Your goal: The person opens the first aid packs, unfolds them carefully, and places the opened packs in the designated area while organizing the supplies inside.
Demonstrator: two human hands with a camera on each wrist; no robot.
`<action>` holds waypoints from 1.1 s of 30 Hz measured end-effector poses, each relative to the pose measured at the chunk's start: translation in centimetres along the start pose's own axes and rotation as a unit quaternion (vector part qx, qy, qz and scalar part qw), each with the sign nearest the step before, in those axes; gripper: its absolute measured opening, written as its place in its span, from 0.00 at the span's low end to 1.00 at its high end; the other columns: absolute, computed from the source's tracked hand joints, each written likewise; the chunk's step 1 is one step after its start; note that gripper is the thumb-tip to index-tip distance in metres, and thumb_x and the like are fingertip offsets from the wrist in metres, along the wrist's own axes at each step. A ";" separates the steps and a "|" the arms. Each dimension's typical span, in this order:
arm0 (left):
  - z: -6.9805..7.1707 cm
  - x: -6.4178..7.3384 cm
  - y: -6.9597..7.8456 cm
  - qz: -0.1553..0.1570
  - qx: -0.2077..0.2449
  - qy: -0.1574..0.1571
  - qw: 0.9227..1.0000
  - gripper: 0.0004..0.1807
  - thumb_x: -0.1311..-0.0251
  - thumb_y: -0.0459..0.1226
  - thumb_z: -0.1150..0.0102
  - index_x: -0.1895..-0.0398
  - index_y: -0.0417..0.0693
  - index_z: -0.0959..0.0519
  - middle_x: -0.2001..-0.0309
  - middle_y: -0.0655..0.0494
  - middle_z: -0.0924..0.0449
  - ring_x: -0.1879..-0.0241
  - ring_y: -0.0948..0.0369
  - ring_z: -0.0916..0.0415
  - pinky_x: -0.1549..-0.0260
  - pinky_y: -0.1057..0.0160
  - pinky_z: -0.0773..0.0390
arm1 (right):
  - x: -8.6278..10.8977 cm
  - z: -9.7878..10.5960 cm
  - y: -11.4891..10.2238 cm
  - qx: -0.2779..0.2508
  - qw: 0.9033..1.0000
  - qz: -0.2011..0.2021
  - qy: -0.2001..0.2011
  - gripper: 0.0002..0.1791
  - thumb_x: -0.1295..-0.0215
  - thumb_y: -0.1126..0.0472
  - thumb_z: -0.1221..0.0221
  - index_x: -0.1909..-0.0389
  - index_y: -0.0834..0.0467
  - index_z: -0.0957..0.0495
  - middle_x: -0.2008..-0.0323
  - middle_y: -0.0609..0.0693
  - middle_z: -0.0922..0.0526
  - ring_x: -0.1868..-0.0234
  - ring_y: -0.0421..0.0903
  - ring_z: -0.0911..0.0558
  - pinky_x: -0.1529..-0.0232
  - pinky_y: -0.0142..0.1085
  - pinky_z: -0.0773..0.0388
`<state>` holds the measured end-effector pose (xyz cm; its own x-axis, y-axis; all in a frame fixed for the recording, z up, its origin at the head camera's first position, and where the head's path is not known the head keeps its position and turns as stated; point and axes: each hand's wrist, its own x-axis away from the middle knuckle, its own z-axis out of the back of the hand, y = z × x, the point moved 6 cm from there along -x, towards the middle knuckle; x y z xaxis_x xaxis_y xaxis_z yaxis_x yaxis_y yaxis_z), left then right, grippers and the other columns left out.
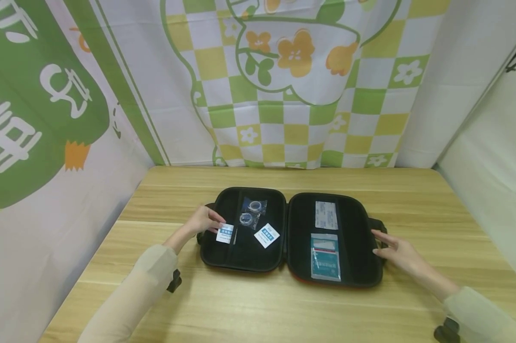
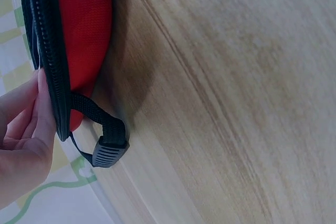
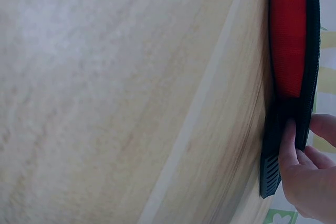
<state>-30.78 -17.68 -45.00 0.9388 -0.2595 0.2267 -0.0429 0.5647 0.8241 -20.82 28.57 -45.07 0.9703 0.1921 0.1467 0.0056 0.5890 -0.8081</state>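
Note:
A zippered case lies open like a book, its black interior facing up and its red outer shell showing in the left wrist view. Over the left half, my left hand pinches a small white packet with blue print by its upper corner. A similar white packet lies tilted near the hinge, below a clear bag with two tape rolls. At the case's right edge, my right hand grips the rim, fingers on both sides of it beside the black strap.
The right half holds a pale printed packet and a teal packet in clear wrap, near a dark elastic band. The case rests on a wooden table. Patterned cloth hangs behind the table's far edge.

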 end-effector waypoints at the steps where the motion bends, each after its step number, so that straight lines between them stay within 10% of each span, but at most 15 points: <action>1: -0.1 0.0 0.0 0.001 0.000 -0.003 1.000 0.07 0.52 0.22 0.44 0.67 0.25 0.22 0.70 0.38 0.20 0.76 0.60 0.22 0.75 0.64 0.20 | 0.0 0.0 0.0 0.002 1.000 -0.001 0.000 0.34 0.40 0.57 0.47 0.37 0.68 0.46 0.39 0.70 0.47 0.41 0.71 0.47 0.47 0.63 0.44; 33: -3.1 -0.9 0.5 0.037 0.083 -0.014 0.996 0.10 0.52 0.17 0.48 0.64 0.21 0.26 0.71 0.37 0.21 0.74 0.58 0.22 0.73 0.61 0.19 | 0.1 0.0 0.0 -0.006 1.000 0.008 -0.003 0.33 0.39 0.58 0.47 0.37 0.68 0.47 0.38 0.69 0.46 0.41 0.71 0.48 0.48 0.64 0.45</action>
<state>-30.55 -14.73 -46.41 0.9211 -0.2458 0.3018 -0.1685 0.4470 0.8785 -20.72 28.57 -45.04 0.9688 0.2059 0.1381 -0.0062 0.5769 -0.8168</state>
